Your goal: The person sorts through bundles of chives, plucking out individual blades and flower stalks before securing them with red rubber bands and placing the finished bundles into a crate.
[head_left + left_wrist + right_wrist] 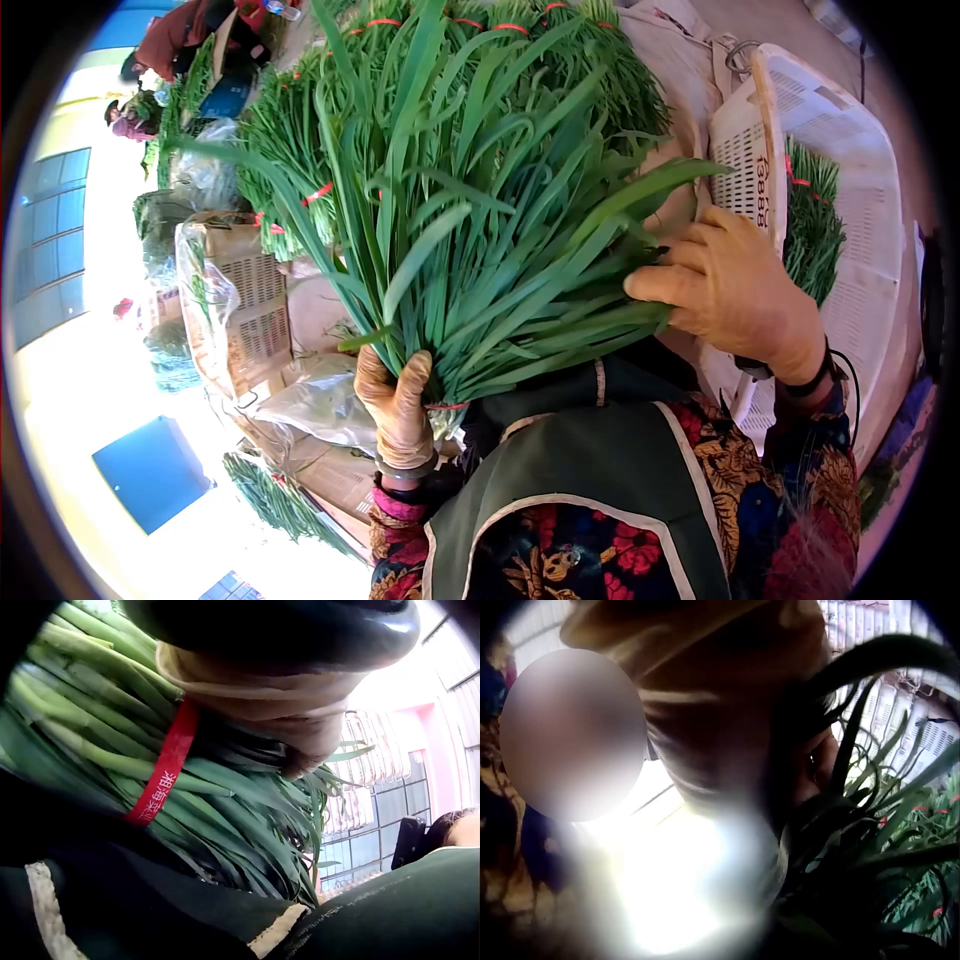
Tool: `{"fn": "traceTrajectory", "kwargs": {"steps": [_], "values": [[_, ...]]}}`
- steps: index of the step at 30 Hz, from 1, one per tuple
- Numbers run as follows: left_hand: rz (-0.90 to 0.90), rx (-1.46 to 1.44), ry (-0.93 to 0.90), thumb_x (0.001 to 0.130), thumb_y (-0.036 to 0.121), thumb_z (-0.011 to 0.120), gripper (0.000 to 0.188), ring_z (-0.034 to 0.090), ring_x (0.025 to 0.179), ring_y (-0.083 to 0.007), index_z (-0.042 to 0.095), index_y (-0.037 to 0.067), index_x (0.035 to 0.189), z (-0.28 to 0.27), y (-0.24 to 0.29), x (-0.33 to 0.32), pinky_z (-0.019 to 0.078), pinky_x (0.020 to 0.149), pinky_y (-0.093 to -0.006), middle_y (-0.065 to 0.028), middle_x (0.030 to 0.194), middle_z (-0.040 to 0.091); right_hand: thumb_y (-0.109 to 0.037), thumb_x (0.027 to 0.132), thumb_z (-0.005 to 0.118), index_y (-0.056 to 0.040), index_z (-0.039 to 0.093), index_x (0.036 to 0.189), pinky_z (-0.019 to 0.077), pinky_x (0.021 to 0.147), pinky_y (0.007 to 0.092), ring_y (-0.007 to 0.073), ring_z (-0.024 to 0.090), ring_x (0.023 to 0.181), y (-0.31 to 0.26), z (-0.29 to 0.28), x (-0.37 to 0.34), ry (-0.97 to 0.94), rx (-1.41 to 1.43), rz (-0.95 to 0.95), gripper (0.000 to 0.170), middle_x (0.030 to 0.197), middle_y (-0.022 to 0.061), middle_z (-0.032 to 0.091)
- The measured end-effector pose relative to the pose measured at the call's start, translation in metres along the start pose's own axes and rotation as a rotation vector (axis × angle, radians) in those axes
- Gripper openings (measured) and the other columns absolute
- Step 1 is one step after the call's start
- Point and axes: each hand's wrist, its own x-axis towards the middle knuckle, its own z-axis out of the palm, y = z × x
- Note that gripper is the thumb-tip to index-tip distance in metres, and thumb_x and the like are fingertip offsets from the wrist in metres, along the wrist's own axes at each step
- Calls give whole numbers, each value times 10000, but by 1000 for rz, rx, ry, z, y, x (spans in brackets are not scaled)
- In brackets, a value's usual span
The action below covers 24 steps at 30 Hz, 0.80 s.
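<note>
Gripping the bunch of strap-leaved greens (480, 285) near its base with the left hand (400, 412), close beside the red band (166, 766). Holding it before the green apron (590, 460). Reaching with the right hand (728, 285), bent-fingered, to the outer leaves (650, 190); cannot tell whether pinching any. Advisable: grip firmly below without crushing; gather strays inward lightly, base toward tips; avoid creasing drooping blades or loosening the band.

The gloved right hand (712, 697) is filling twelve o'clock — dark strap-like leaves (821, 825) are arching beside its fingers (825, 761) at three, white slotted crates (937, 739) standing toward two — red-banded green bunches (911, 881) showing around four.
</note>
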Motion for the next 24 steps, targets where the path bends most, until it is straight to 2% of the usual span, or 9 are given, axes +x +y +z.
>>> {"fn": "traceTrajectory", "kwargs": {"steps": [5, 6, 9, 10, 13, 16, 18, 22, 24], "values": [[22, 5, 21, 856, 210, 758, 476, 610, 1044, -168, 604, 5, 1258, -1, 9, -8, 457, 974, -331, -73, 1171, 671, -269, 772, 717, -204, 698, 1060, 414, 798, 410, 269, 573, 793, 17, -2, -12, 205, 128, -33, 296, 789, 22, 594], [45, 2, 19, 867, 209, 740, 448, 608, 1060, -176, 607, 7, 1244, 2, 9, -6, 452, 985, -331, -69, 1169, 668, -313, 871, 648, -160, 694, 1061, 429, 753, 419, 297, 576, 777, 19, -9, -10, 223, 146, -30, 248, 822, 33, 620], [84, -21, 21, 881, 159, 707, 453, 608, 1077, -192, 595, 9, 1294, 4, 10, -6, 445, 1007, -348, -79, 1195, 666, -343, 952, 578, -112, 687, 1070, 448, 731, 416, 318, 594, 794, 30, 2, -5, 324, 288, -70, 281, 931, 46, 665], [90, -72, 14, 884, 131, 698, 467, 608, 1089, -196, 585, 10, 1321, 3, 4, -4, 442, 1017, -356, -87, 1210, 664, -358, 980, 563, -74, 668, 1123, 476, 790, 387, 291, 640, 860, 35, 3, -8, 312, 370, -29, 335, 1035, 63, 689], [88, -112, 28, 881, 118, 698, 468, 609, 1097, -199, 585, 6, 1321, 1, -2, -2, 438, 1026, -356, -91, 1214, 663, -240, 971, 598, -56, 646, 1187, 490, 879, 355, 231, 668, 957, 35, 1, -15, 447, 383, 137, 287, 1081, 78, 700], [73, -129, 42, 887, 104, 685, 436, 609, 1097, -197, 598, 0, 1301, 5, 1, 1, 436, 1027, -355, -92, 1210, 666, -67, 835, 713, -60, 644, 1215, 487, 934, 344, 250, 658, 1016, 33, 7, -4, 809, 170, 200, 386, 1085, 86, 690], [66, -124, 54, 894, 103, 679, 417, 608, 1100, -195, 605, -2, 1290, 6, 1, 4, 439, 1025, -351, -92, 1210, 666, 6, 849, 631, -31, 619, 1240, 465, 975, 356, 250, 631, 1075, 30, 4, -8, 886, 139, 191, 394, 1169, 97, 670], [38, -139, 58, 891, 78, 675, 411, 614, 1085, -188, 602, -7, 1287, 8, 0, 10, 448, 1019, -342, -97, 1207, 666, -23, 806, 647, -49, 599, 1277, 439, 983, 400, 269, 598, 1125, 4, 6, -5, 597, 148, -91, 474, 1217, 116, 634], [4, -151, 53, 884, 33, 673, 416, 618, 1065, -171, 591, -18, 1289, 9, 3, 11, 458, 1006, -328, -96, 1200, 667, -100, 814, 648, -107, 621, 1254, 432, 914, 392, 232, 620, 1015, -20, 27, 24, 526, -87, -165, 441, 1101, 80, 647]]}}
